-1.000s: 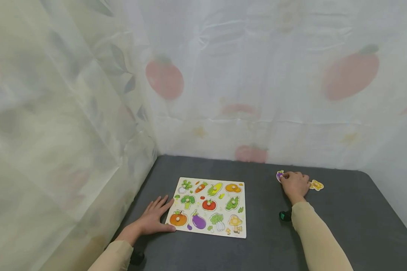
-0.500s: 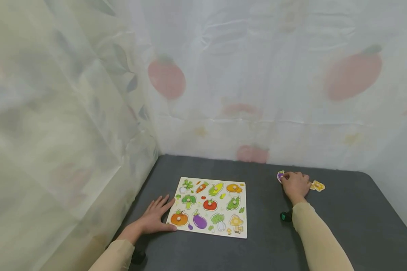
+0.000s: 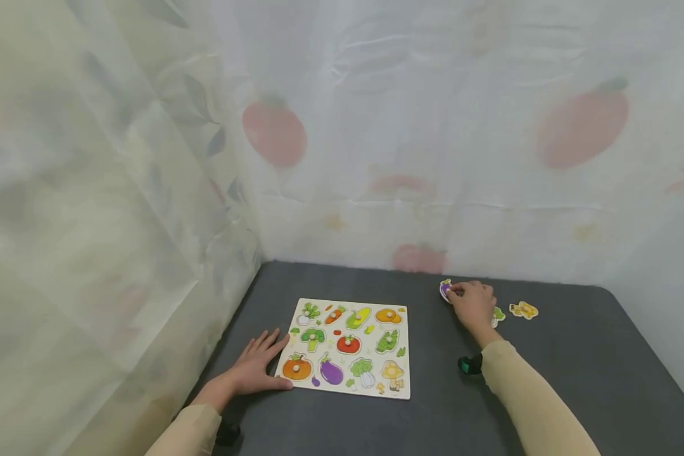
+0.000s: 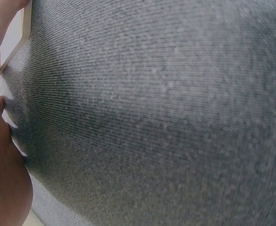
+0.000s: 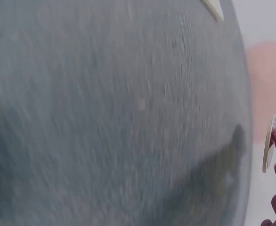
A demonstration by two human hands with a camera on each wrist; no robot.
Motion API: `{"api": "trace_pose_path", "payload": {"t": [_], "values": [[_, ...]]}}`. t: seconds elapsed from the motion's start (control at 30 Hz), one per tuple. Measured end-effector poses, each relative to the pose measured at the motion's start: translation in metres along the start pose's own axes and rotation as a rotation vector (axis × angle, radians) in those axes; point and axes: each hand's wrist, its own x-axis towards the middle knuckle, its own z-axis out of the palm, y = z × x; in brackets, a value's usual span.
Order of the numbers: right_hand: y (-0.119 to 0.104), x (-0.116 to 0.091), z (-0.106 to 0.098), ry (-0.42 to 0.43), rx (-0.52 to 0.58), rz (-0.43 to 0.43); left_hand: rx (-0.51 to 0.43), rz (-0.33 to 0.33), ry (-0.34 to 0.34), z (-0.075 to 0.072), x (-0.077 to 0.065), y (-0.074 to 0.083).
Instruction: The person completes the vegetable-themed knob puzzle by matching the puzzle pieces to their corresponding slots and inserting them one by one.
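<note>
My right hand (image 3: 474, 309) pinches an eggplant puzzle piece (image 3: 445, 289) between thumb and fingers at the back right of the table. In the right wrist view that piece (image 5: 269, 145) stands on edge in the fingertips, raised above the dark surface. My left hand (image 3: 254, 367) lies with fingers spread at the left side of a white vegetable puzzle board (image 3: 370, 352), thumb at its lower left corner. Knobs show on several of the board's vegetables; the eggplant and mushroom pictures show none. The left wrist view catches the hand (image 4: 6, 183) beside the board's edge (image 4: 27, 23).
Behind the right hand lies a green puzzle piece (image 3: 498, 315), partly covered by the hand. A yellow puzzle piece (image 3: 524, 310) rests to its right. The dark table (image 3: 433, 418) meets a pale printed curtain (image 3: 479, 240) at the back and left.
My right hand has moved left with the eggplant piece and come off the table. The green piece, hidden under the hand before, now shows. My left hand stays at the board.
</note>
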Motion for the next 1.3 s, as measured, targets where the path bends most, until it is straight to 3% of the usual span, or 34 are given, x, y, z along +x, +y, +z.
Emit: {"api": "trace_pose_path", "payload": {"t": [0.3,0.83,1.1,1.3], "values": [[-0.035,-0.017,0.019,-0.025,0.045,-0.130,0.020,-0.033,-0.037,-0.002,0.002,0.001],[-0.103,-0.075,0.050,-0.180,0.134,-0.286,0.030,-0.034,-0.035,-0.005,0.000,0.003],[-0.125,-0.104,0.068,-0.224,0.171,-0.412,0.030,-0.033,-0.024,-0.004,0.001,0.003],[-0.137,-0.120,0.083,-0.259,0.170,-0.442,0.022,-0.022,-0.009,-0.003,-0.001,0.003]]}}
